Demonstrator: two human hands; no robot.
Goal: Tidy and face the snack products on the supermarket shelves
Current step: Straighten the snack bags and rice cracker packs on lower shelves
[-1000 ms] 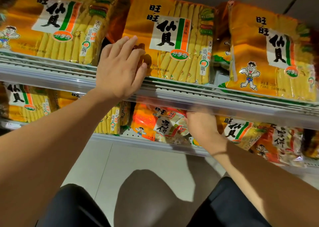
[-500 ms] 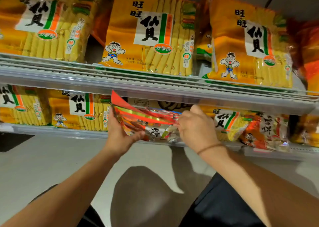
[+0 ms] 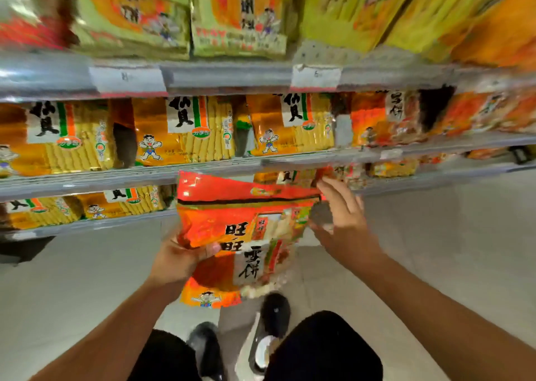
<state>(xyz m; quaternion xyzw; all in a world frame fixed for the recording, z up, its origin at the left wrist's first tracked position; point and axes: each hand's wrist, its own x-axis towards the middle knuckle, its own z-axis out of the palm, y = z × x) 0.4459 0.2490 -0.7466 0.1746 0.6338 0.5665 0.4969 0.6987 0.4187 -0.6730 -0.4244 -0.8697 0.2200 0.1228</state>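
Snack bag (image 3: 246, 235), a red-orange pack with black characters on a white label, hangs out in front of the shelving, clear of the shelf edges, with its lower end over the floor. The left hand (image 3: 182, 257) grips it at the lower left: the thumb lies across the front face and the fingers are hidden behind the pack. The right hand (image 3: 342, 221) is spread, fingers straight and apart, just beside the bag's right edge; motion blur makes it unclear whether the palm actually touches the film. The fingertips (image 3: 326, 183) reach up near the front lip of the lowest shelf (image 3: 435, 177).

Behind the bag, the middle shelf (image 3: 87, 182) carries a row of yellow-orange rice cracker packs (image 3: 185, 131) standing upright and facing out, with dark gaps between some of them. Red-orange packs (image 3: 385, 117) like the held one stand at the right end of that row, next to a dark gap further right. The top shelf (image 3: 226, 76) holds green-yellow packs (image 3: 240, 18), badly blurred, and two white price tags (image 3: 127, 79) sit on its front rail.

Below the hands there is pale floor (image 3: 435, 250), open to left and right, with the person's dark shoes (image 3: 272, 317) directly under the bag.
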